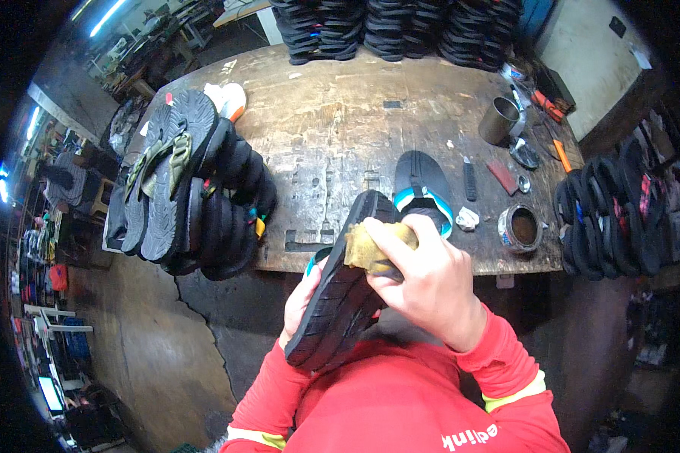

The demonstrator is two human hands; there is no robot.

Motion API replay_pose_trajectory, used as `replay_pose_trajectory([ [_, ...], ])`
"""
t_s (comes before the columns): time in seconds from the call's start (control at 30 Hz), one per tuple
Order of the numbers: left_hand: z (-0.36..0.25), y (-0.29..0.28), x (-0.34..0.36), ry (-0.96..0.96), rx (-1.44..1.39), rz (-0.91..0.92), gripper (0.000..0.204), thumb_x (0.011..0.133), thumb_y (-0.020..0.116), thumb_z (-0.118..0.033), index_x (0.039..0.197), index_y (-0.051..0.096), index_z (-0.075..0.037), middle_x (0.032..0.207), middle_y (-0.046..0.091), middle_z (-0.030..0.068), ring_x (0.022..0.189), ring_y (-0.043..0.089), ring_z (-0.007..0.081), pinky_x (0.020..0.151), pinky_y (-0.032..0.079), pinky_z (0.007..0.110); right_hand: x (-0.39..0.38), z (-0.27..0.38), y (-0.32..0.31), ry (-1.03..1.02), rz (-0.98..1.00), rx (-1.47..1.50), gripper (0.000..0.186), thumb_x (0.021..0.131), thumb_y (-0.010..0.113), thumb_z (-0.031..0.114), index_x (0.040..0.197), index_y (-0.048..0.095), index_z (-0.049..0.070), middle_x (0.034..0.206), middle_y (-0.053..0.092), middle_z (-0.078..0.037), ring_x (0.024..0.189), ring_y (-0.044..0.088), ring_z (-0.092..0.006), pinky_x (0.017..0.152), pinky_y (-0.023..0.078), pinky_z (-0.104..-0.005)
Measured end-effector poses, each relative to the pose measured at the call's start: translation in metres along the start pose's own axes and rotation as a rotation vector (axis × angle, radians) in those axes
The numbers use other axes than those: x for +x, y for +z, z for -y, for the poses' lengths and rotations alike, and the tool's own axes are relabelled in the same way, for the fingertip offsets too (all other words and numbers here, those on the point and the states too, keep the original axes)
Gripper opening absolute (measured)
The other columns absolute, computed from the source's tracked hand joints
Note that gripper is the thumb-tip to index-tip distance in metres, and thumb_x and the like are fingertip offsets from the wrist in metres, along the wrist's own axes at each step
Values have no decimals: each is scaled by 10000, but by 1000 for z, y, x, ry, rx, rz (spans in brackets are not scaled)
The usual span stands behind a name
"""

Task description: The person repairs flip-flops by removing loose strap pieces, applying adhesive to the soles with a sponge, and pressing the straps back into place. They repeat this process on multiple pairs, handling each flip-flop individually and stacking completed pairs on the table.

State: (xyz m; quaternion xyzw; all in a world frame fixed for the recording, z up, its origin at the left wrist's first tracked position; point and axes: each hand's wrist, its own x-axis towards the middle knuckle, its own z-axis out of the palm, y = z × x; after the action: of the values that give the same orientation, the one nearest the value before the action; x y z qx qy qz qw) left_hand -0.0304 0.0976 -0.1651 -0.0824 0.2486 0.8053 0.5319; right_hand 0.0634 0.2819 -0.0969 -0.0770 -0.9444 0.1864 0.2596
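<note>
Head view: left hand (298, 303) clasps sandal (329, 321); right hand (431, 281) pinches yellow pad (369, 249) against sandal's edge; slack left grip could let it twist.

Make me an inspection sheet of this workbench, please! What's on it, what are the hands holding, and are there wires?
Surface: wooden table, worn and stained, with cut-out marks.
Job's things: black sandal held sole toward the camera; yellowish pad against its sole; second sandal on the table.
Clutter: metal cup, open tin and crumpled white scrap, all toward the right.
Hands: left hand grips the black sandal; right hand pinches the pad.
Cables: cannot tell for sure.
Surroundings: sandal stacks left, right and far; cracked floor at lower left.
</note>
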Motion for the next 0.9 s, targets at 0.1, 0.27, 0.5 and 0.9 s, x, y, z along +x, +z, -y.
replay_pose_trajectory([
  [0.1,1,-4,-4,40,20,103,599,1127,357,-497,1549,447,-82,1471,573,235,1243,643,417,1020,553,570,0,-6,2,40,-49,-81,657,712,854,190,1352,706,211,1122,627,-151,822,737,-343,702,624,-429],
  [0.27,-4,-12,-24,-34,119,265,744,1066,548,-492,1596,362,-5,1548,514,240,1309,615,428,1071,526,579,27,-60,-9,241,90,225,448,846,835,225,1264,751,87,980,692,-162,903,698,-303,811,554,-388],
  [0.5,1,-18,-31,17,226,45,675,1062,476,-551,1524,474,-59,1436,604,202,1199,677,366,951,603,485,-10,-14,-19,46,253,464,568,791,878,231,1336,724,187,1031,669,-154,891,720,-341,795,604,-420],
  [0.9,3,-19,-9,46,240,134,752,1077,520,-548,1562,419,18,1485,587,190,1297,636,327,1075,536,494,-41,5,3,165,57,327,583,796,908,188,1345,720,132,1007,658,-147,824,708,-283,723,590,-386],
])
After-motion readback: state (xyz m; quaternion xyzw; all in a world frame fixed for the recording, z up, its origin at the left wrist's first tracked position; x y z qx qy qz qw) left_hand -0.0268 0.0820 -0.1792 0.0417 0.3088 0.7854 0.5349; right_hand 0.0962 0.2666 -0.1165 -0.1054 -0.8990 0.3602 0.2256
